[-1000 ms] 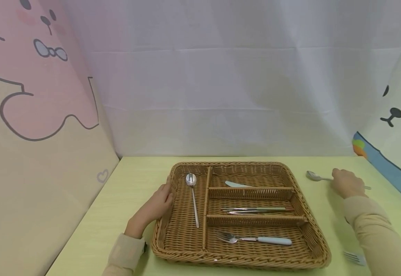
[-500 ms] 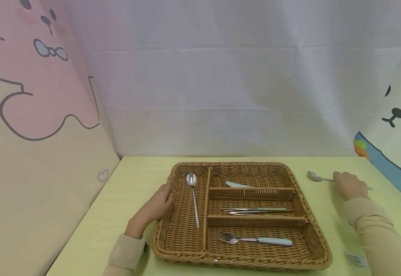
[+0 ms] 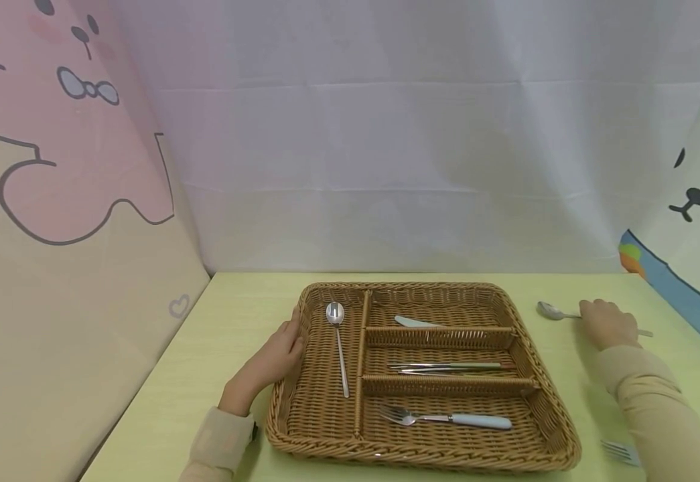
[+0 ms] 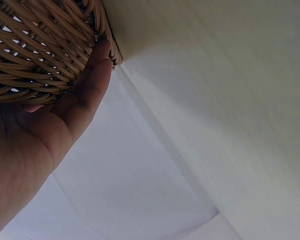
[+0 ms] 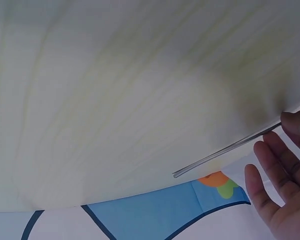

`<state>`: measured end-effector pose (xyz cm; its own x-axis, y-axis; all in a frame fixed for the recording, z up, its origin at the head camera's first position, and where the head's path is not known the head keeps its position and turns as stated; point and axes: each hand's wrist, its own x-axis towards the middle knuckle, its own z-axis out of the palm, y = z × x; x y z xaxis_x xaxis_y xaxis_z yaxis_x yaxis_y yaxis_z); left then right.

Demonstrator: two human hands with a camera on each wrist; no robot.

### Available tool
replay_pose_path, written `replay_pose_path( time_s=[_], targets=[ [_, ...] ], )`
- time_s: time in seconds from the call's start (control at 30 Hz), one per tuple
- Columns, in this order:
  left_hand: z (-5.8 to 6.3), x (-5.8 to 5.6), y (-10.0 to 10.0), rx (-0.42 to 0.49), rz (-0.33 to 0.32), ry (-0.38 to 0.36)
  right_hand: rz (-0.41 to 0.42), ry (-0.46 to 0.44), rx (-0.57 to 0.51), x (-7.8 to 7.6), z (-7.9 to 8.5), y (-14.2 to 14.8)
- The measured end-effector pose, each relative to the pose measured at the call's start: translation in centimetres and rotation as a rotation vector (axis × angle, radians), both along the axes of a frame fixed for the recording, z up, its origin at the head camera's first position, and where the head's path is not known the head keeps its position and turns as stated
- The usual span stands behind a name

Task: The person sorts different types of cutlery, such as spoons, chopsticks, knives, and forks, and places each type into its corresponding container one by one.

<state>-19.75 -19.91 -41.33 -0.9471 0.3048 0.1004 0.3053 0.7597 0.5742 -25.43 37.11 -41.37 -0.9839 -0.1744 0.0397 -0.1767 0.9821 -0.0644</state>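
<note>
My left hand [image 3: 270, 358] rests on the outer left side of a brown wicker cutlery basket [image 3: 358, 450]. In the left wrist view, its fingers lie along the woven wall [image 4: 40, 55]. A silver spoon [image 3: 547, 310] lies on the table to the right of the basket. My right hand [image 3: 610, 325] pinches its handle between thumb and forefinger. The handle [image 5: 215, 156] runs out past that grip in the right wrist view, while the other fingers are loosely spread. Within the basket lie a long spoon [image 3: 340, 358], a pale-blue knife [image 3: 412, 323], several thin utensils [image 3: 446, 367] and a fork [image 3: 479, 420].
Another fork [image 3: 619, 452] lies on the pale yellow table [image 3: 171, 395], near the right forearm and partly hidden by it. A white cloth [image 3: 356, 167] hangs behind the table. Patterned cloths close off the left and right sides.
My right hand shifts very slightly left over the spoon's handle, and a bit more of the handle's end shows. The left hand and the basket stay in place.
</note>
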Motion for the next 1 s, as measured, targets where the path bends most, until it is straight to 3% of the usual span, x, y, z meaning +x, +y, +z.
replay_pose_path(
  time_s=[1.0],
  targets=[
    [0.17,0.06,-0.02,-0.001,-0.006,-0.006,0.043,0.059,-0.014,0.22,0.22,-0.42]
  ],
)
